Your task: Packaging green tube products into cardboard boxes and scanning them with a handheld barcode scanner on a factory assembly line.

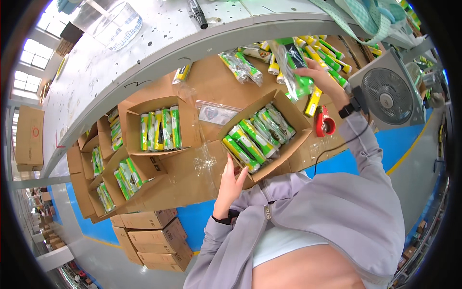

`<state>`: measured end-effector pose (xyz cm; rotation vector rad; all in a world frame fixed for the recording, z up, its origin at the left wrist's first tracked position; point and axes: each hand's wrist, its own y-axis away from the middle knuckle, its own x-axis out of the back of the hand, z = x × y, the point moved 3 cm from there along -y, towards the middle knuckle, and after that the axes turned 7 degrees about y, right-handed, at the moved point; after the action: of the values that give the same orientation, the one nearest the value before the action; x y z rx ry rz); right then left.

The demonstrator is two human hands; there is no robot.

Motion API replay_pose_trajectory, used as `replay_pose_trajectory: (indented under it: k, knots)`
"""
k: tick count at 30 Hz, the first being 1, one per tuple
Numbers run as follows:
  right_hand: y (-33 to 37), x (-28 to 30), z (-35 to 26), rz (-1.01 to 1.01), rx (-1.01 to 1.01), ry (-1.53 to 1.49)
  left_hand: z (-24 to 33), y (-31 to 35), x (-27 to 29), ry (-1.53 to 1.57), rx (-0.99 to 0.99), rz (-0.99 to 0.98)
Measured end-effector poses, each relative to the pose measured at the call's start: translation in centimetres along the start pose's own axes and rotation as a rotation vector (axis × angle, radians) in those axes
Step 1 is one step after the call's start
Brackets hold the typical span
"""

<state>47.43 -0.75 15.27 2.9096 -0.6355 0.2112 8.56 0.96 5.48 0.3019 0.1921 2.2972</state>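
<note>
An open cardboard box (281, 166) sits before me, filled with green, white and yellow tubes in clear plastic bags (260, 135). My left hand (230, 185) grips its near left corner, thumb by the tubes and fingers along the outside wall. Farther off to the right, my right hand (317, 77) is closed on a clear-bagged green packet (296, 72), held above the worktop; its exact contents are blurred. Loose yellow and green tubes (332, 60) lie in a heap beyond and beside that hand.
Several more filled boxes (159, 151) stand at left. A red tape roll dispenser (325, 123) and a grey fan (387, 96) are at right. A flat clear bag (216, 113) lies mid-table. A white shelf (159, 53) runs across above. Closed cartons (156, 241) are stacked on the floor.
</note>
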Motion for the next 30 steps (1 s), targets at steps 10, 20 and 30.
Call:
replay_pose_trajectory:
  k: [10, 20, 30]
  knots:
    - [7.2, -7.0, 0.0, -0.572, 0.030, 1.364, -0.2, -0.3, 0.7, -0.088, -0.070, -0.070]
    - [8.1, -15.6, 10.0, -0.262, 0.024, 1.229, -1.4, -0.1, 0.6, -0.058, -0.174, 0.001]
    - [6.6, -15.6, 13.7, -0.394, -0.095, 1.205, -0.4, 0.2, 0.6, -0.029, -0.093, 0.003]
